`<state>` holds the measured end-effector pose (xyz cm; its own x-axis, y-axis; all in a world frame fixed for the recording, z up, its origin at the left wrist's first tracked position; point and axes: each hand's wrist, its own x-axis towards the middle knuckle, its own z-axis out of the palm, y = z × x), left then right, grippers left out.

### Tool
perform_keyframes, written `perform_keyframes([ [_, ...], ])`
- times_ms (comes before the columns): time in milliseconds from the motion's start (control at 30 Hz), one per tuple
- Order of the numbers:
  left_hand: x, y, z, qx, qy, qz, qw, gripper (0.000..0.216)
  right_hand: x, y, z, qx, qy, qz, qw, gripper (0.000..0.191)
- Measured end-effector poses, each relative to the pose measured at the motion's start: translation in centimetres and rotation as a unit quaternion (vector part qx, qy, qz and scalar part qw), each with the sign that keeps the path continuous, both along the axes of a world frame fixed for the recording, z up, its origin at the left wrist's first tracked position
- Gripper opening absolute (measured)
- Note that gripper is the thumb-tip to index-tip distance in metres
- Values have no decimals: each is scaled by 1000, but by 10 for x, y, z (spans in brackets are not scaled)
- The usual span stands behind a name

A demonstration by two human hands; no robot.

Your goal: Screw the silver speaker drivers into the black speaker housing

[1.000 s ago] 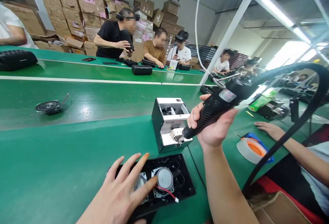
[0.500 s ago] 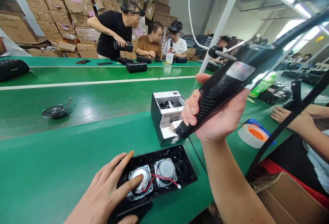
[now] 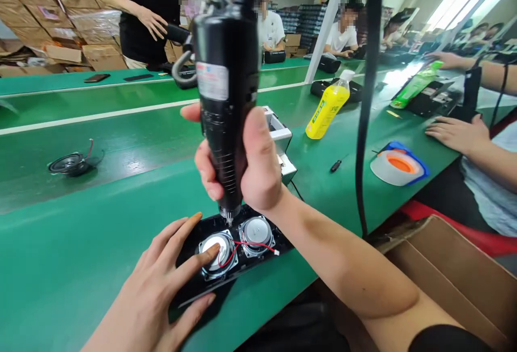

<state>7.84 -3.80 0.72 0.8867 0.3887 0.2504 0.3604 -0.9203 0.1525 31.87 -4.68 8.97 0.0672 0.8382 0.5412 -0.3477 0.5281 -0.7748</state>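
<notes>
Black casing (image 3: 243,262): lying slightly aslant on the green table (image 3: 121,244), inner side up.
Seated in it: left speaker (image 3: 208,244) and right speaker (image 3: 257,230), side by side, silver backs showing; red wires (image 3: 260,244) running across both to a white plug (image 3: 277,252).
Left hand (image 3: 161,271): spread over the casing's left end, one finger on the left speaker, thumb at the near edge.
Right hand (image 3: 260,174): clamped around a black power screwdriver (image 3: 226,82), apart from the left.
Driver tip: pointing down by the left speaker's far corner; contact impossible to tell.
Behind the right hand: white-and-black machine (image 3: 287,170), partly hidden.
Far left: loose speaker (image 3: 67,164).
Rightward: small screwdriver (image 3: 336,166), yellow bottle (image 3: 328,109), tape roll (image 3: 398,167).
Far right: co-worker's hand (image 3: 458,133), resting at the table.
</notes>
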Motion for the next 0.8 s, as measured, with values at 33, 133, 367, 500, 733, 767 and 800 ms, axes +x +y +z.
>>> perform_keyframes([
  [33, 0, 1, 1, 4, 2, -2, 1000, 46, -2, 1, -2, -11, -9, -4, 1000, 59],
  [133, 0, 3, 3, 17, 11, -18, 1000, 47, -6, 3, -7, 0, -9, 6, 1000, 57],
  [367, 3, 0, 4, 11, 8, -6, 1000, 43, -12, 4, -14, -13, 4, 33, 999, 52],
  [500, 4, -1, 5, -1, 15, -7, 1000, 42, -13, 5, -17, -8, 2, 37, 999, 48],
  [733, 7, -4, 9, -10, 6, -2, 1000, 40, -15, 3, -16, -22, -13, 27, 999, 52],
  [767, 7, -4, 9, -15, 7, 5, 1000, 39, -15, 4, -16, -24, -16, 24, 999, 52],
  [800, 6, -4, 9, -17, 4, 8, 1000, 38, -15, 4, -17, -23, -18, 24, 999, 53],
])
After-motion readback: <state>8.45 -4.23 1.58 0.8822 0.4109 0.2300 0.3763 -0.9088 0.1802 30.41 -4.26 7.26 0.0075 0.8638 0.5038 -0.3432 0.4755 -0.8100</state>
